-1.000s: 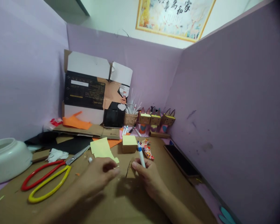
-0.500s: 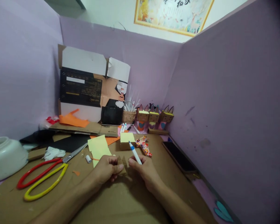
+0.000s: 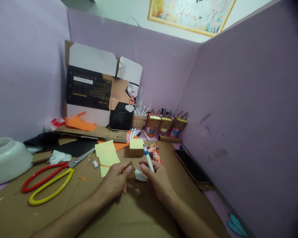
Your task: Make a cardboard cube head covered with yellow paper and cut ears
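Note:
My left hand (image 3: 118, 177) is closed on a small piece of brown cardboard (image 3: 131, 172), pinched between thumb and fingers. A pale white flap (image 3: 140, 175) shows between the hands; whether it belongs to the same piece I cannot tell. My right hand (image 3: 157, 178) grips a white marker (image 3: 149, 159), its blue end pointing up and away from me. Just beyond the hands sits a small cardboard box (image 3: 136, 152) with a pale yellow top. Beside it lies a flower-patterned piece (image 3: 154, 152). Yellow paper (image 3: 106, 155) lies past my left hand.
Scissors (image 3: 69, 167) with red and yellow handles and a white pot (image 3: 8, 162) are at left. A phone (image 3: 192, 167) lies along the right wall. Behind stand several cardboard figures with pointed ears (image 3: 166, 123), a pen basket (image 3: 139, 122) and an opened carton (image 3: 89, 87).
The cardboard in my left hand has turned, and a white flap now shows beside it. My right hand still holds the marker, slightly farther right. The whole view has shifted a little.

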A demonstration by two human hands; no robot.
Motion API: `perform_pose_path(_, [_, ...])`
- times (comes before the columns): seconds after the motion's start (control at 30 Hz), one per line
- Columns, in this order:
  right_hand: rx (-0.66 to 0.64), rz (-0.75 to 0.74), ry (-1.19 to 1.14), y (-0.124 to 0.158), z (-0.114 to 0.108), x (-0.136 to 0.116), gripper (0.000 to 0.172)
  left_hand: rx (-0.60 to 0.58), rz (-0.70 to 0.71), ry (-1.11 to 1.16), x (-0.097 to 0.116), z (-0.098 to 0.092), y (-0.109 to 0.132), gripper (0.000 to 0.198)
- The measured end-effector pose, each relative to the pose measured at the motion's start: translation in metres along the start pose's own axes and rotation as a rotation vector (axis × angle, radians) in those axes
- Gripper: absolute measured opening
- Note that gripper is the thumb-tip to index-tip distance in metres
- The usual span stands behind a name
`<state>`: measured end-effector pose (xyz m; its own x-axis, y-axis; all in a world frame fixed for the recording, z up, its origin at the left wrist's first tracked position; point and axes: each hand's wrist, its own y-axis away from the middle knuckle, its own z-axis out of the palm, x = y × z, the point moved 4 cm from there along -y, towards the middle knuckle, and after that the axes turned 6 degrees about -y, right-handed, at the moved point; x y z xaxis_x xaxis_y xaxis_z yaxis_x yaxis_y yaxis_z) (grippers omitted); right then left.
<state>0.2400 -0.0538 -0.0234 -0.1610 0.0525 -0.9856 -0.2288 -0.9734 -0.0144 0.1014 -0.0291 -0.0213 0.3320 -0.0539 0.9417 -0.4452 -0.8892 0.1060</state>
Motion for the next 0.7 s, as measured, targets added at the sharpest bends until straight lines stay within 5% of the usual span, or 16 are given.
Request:
perform_pose_path(0.23, [-0.022,-0.049,0.021,0.003,0.0,-0.004,0.026,0.004,0.084,-0.026,0.005,0.001,0.003,0.018])
perform_pose_path(0.43, [-0.171,-0.033,0.023,0.004,0.007,-0.008,0.018,-0.008,0.149,-0.124,0.013,0.007,0.005,0.021])
perform_pose_path(0.57, [-0.035,-0.03,-0.052,-0.001,-0.001,-0.005,0.023,-0.041,0.187,-0.149,0.015,0.004,0.005,0.018])
perform_pose_path(0.7, [0.053,0.016,-0.114,-0.006,-0.009,0.0,0.029,0.065,0.347,-0.524,0.014,-0.003,0.001,0.03])
